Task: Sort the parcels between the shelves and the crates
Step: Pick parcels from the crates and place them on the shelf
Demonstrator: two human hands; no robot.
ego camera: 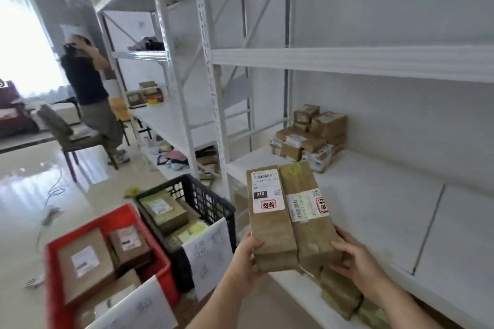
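I hold two long brown parcels side by side over the front edge of the white shelf (374, 200). My left hand (244, 256) grips the near end of the left parcel (270, 224), which bears a white label with a barcode. My right hand (358, 259) grips the near end of the right parcel (307, 211), wrapped in tape with a label across it. More brown parcels (339, 294) lie on the shelf under my right wrist. A stack of small boxes (310, 133) sits at the shelf's back left.
A red crate (53, 275) and a black crate (211, 203), both holding parcels and fronted by paper signs, stand on the floor at lower left. Another person (88, 88) stands by the far shelving, next to a chair (69, 136). A cable lies on the glossy floor.
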